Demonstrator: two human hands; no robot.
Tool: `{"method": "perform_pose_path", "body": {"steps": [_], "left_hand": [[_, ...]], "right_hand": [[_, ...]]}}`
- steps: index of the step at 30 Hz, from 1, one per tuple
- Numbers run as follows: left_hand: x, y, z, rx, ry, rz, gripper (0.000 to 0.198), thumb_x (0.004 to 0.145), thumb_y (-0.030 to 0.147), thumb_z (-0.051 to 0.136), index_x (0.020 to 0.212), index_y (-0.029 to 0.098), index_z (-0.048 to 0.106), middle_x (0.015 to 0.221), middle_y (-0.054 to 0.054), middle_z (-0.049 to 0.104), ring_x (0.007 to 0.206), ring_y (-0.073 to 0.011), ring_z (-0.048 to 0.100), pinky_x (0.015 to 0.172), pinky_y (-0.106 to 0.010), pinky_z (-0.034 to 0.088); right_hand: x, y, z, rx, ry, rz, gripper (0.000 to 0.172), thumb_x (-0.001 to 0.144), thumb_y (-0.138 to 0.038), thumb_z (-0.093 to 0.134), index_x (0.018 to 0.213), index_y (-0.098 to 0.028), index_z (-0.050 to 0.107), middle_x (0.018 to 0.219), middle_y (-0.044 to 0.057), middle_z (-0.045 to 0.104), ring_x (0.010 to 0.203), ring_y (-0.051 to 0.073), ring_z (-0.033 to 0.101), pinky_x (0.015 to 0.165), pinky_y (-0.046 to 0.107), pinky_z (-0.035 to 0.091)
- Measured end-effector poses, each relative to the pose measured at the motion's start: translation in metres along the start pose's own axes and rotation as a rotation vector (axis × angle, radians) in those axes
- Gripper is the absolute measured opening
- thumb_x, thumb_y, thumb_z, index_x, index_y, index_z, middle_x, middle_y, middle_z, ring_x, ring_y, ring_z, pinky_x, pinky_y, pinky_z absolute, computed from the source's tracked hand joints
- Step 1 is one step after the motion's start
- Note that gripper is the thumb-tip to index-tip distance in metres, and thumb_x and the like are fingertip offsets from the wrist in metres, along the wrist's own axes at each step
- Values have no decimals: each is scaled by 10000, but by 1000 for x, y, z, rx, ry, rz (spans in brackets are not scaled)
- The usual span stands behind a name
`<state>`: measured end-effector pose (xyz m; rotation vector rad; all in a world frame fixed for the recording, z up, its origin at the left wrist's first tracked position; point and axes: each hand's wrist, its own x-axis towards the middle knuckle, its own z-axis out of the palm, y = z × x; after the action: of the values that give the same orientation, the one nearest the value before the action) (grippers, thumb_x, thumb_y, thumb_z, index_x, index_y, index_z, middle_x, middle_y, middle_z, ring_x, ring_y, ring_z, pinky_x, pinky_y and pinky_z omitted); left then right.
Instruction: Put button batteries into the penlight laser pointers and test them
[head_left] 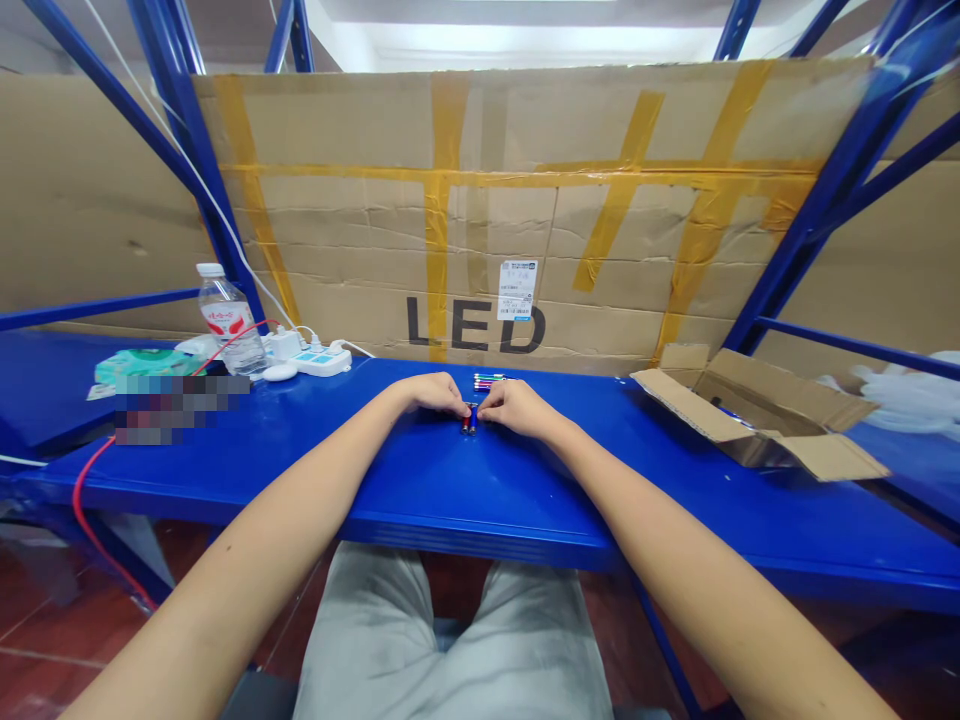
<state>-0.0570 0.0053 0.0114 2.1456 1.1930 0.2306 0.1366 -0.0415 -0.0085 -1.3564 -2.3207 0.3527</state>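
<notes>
On the blue table (420, 490), a small shiny red cylinder (466, 424) and a small shiny blue cylinder (473, 420) lie side by side, pointing away from me. My left hand (439, 392) is closed, its fingertips pinching at the red one from the left. From the other side, my right hand (511, 408) pinches at the blue one with thumb and finger. Fingers hide their far ends, and they are too small to tell what kind of item they are. Just behind my hands lies a row of several similar coloured cylinders (489, 381), set crosswise.
An open cardboard box (765, 405) stands at the right. At the left are a water bottle (231, 325), a white power strip (322, 358), a green packet (142, 368) and a red cable (90, 490). A large cardboard sheet (360, 250) closes off the back between blue posts.
</notes>
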Motion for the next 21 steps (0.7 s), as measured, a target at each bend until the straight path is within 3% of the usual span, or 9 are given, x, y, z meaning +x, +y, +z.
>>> {"method": "perform_pose_path", "body": {"steps": [14,18,21], "left_hand": [[-2,1,-1,-41,42,-14,214,609,338,751,532,159,662,492,28,485,489,-86,350,496,-275,226],[7,-5,-3,-49,287,23,223,678,369,687,603,159,664,541,18,531,554,-113,448,551,-260,324],[25,-7,-4,-40,477,161,195,739,326,618,673,147,660,670,-13,627,656,-133,543,625,-251,395]], "right_hand": [[1,0,-1,7,20,7,165,807,-199,640,843,-179,800,755,21,728,731,140,604,648,214,399],[3,12,-12,33,151,50,149,797,-214,642,808,-165,782,808,33,738,748,146,623,672,218,417],[3,31,-23,0,274,157,152,798,-226,636,818,-156,769,807,44,734,754,153,622,669,223,419]]}}
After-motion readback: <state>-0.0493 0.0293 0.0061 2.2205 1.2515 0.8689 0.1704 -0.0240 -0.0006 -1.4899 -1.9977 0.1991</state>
